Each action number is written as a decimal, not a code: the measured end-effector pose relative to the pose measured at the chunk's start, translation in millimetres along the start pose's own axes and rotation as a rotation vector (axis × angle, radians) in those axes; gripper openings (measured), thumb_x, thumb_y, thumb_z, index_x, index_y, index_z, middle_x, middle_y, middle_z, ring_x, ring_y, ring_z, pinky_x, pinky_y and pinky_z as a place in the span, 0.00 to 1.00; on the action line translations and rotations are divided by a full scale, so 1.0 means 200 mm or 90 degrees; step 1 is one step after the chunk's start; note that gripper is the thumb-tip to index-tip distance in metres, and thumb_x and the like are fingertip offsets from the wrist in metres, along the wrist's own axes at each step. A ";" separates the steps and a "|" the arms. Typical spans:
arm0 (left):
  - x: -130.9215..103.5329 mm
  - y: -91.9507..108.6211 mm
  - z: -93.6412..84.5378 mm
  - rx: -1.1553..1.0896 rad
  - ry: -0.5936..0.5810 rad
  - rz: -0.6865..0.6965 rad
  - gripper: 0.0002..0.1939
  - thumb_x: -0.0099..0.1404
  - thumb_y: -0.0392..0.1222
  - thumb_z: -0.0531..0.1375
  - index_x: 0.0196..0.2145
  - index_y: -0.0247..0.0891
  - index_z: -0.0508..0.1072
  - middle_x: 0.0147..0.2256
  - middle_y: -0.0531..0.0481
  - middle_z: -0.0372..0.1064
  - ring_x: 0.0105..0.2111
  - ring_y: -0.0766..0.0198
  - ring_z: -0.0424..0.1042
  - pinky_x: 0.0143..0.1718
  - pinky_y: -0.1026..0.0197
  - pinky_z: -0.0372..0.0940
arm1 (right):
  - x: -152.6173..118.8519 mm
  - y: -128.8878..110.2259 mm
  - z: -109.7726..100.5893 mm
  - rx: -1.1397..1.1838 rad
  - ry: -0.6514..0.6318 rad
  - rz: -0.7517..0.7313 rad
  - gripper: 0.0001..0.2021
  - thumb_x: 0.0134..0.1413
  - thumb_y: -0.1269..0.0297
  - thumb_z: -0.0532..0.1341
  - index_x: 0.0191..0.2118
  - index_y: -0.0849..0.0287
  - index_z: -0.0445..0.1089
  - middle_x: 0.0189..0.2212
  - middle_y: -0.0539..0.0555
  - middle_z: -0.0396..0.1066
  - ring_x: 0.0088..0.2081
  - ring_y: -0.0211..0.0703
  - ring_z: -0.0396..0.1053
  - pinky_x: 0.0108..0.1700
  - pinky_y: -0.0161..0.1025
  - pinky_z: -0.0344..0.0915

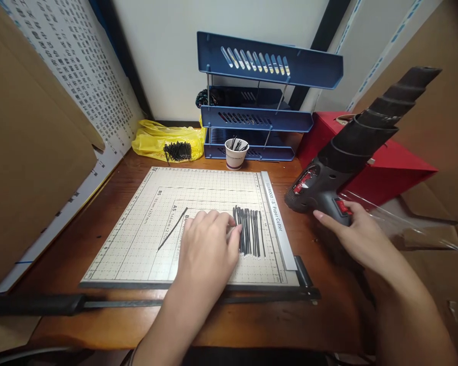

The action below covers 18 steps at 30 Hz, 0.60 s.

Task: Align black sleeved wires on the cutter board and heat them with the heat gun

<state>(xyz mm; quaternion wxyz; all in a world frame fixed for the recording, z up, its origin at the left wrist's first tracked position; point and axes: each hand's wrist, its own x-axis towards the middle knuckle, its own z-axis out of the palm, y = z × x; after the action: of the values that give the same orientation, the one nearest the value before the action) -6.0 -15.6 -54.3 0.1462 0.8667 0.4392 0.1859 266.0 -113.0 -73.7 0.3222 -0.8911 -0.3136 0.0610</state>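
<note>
My left hand [209,246] is over the paper cutter board [137,218], its thumb and index finger pinched at the left edge of a row of short black strips [252,231]. Whether a strip is between the fingertips is too hidden to tell. One thin black strip [172,229] lies slanted on the board, left of that hand. On the right, my right hand [356,231] is wrapped round the handle of a black heat gun [339,162], close to its red switch. The gun's stepped nozzle points up and to the right.
Behind the board stand a paper cup [236,154] of black strips, a blue tray rack [255,119] and a yellow bag [148,140] beside a black bundle [178,151]. A red box [397,157] is behind the gun. The cutter's arm [34,305] runs along the front.
</note>
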 end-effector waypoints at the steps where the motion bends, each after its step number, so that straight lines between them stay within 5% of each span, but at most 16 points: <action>1: 0.00 0.01 -0.01 -0.014 0.009 -0.001 0.09 0.70 0.42 0.56 0.33 0.40 0.73 0.34 0.47 0.76 0.36 0.51 0.71 0.40 0.46 0.63 | 0.00 -0.01 0.00 -0.013 -0.008 0.017 0.31 0.43 0.41 0.65 0.49 0.57 0.70 0.34 0.56 0.76 0.34 0.54 0.73 0.38 0.49 0.67; 6: 0.08 0.10 -0.07 -0.249 0.062 -0.020 0.11 0.70 0.48 0.59 0.45 0.41 0.75 0.40 0.48 0.78 0.38 0.55 0.75 0.43 0.49 0.68 | -0.10 -0.12 -0.03 -0.085 0.018 0.028 0.29 0.48 0.43 0.63 0.53 0.53 0.67 0.33 0.57 0.74 0.35 0.57 0.71 0.38 0.49 0.64; 10: 0.26 0.25 -0.05 -0.548 0.049 0.014 0.39 0.60 0.64 0.66 0.62 0.44 0.64 0.64 0.42 0.64 0.60 0.46 0.67 0.52 0.49 0.69 | -0.21 -0.29 -0.08 -0.112 0.056 -0.025 0.27 0.53 0.42 0.59 0.55 0.51 0.64 0.43 0.61 0.75 0.40 0.62 0.72 0.36 0.49 0.62; 12: 0.34 0.34 -0.04 -0.663 0.112 0.028 0.39 0.58 0.65 0.67 0.61 0.45 0.65 0.62 0.44 0.65 0.61 0.47 0.67 0.54 0.49 0.69 | -0.25 -0.38 -0.10 -0.129 0.066 -0.038 0.27 0.55 0.41 0.58 0.55 0.49 0.64 0.45 0.62 0.74 0.41 0.64 0.72 0.35 0.49 0.61; 15: 0.41 0.45 -0.04 -0.744 0.187 0.015 0.27 0.60 0.61 0.67 0.51 0.44 0.72 0.49 0.48 0.76 0.51 0.52 0.76 0.52 0.50 0.70 | -0.28 -0.47 -0.12 -0.151 0.090 -0.051 0.25 0.55 0.45 0.60 0.56 0.47 0.64 0.46 0.61 0.75 0.43 0.66 0.72 0.37 0.51 0.62; 18: 0.41 0.49 -0.05 -0.787 0.225 -0.043 0.24 0.60 0.58 0.68 0.47 0.41 0.73 0.43 0.48 0.77 0.47 0.54 0.77 0.51 0.50 0.71 | -0.34 -0.51 -0.14 -0.115 0.146 -0.154 0.23 0.56 0.50 0.61 0.56 0.51 0.66 0.50 0.62 0.73 0.47 0.64 0.71 0.45 0.55 0.64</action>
<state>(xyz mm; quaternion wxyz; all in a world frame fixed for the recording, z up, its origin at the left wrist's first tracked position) 104.0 -3.5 11.2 0.5499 0.5648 0.2956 0.5397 167.5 -107.6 4.7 0.2794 -0.8732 -0.3842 -0.1084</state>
